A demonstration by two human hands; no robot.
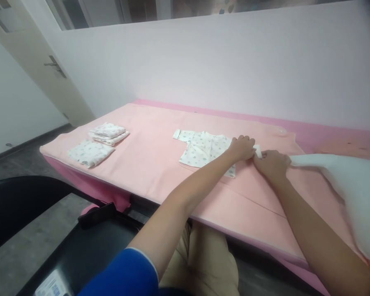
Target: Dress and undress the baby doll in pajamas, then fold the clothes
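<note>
A small white baby shirt (203, 146) printed with pale dots lies spread on the pink cloth. Its far-left sleeve reaches out flat and ends in a turned-back cuff. At the opposite sleeve, my left hand (242, 148) grips the fabric with bent fingers and covers most of that sleeve. Close beside it, my right hand (273, 163) pinches the white sleeve cuff (257, 151) that shows between the two hands.
Folded printed baby clothes lie at the left: a small stack (107, 132) and a single folded piece (90, 153). A white cushion-like object (354, 185) rests at the right. Pink cloth (151, 156) covers the table. A black chair (101, 242) stands at the near left.
</note>
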